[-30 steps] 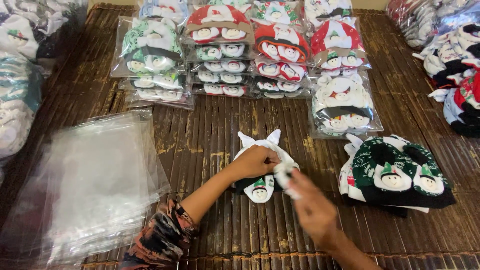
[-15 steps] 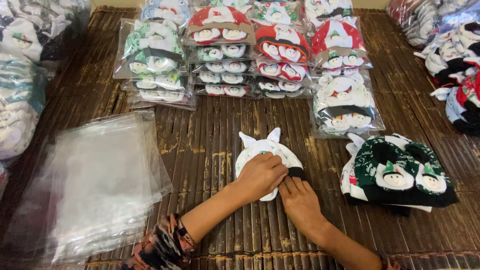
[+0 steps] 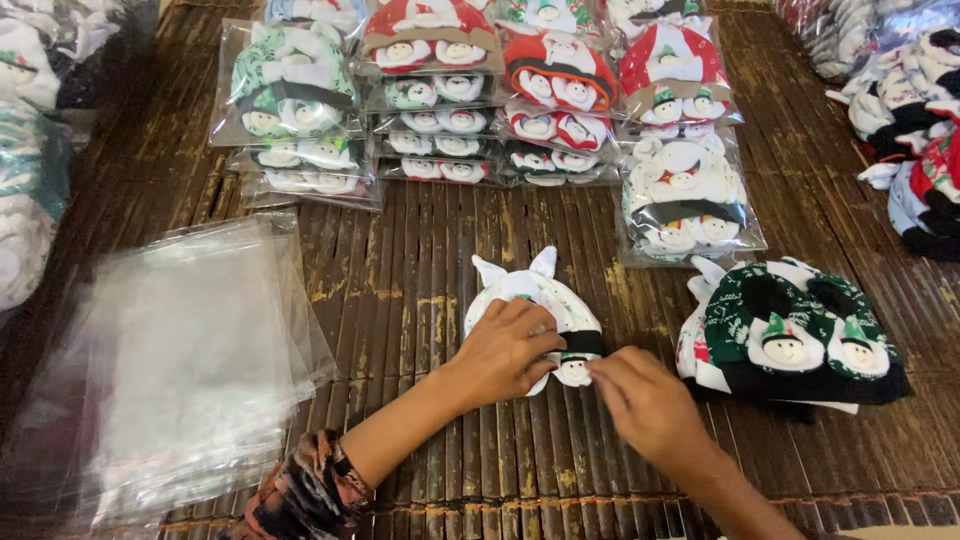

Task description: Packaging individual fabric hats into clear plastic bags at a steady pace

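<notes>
While left hand (image 3: 507, 352) presses hat (image 3: 545, 300) — right hand (image 3: 645, 400) beside

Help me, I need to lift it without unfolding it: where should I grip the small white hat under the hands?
Probably by the black band end of the white hat, coming from the near side. It lies flat, the left hand pressing it and the right hand at that edge; the two ear points face away.

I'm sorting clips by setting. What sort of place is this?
Likely a small packing spot for handmade goods. Stacks of bagged baby hats sit on a slatted bamboo surface, a pile of empty clear bags lies beside them, and both hands, left hand and right hand, press a white hat.
</notes>
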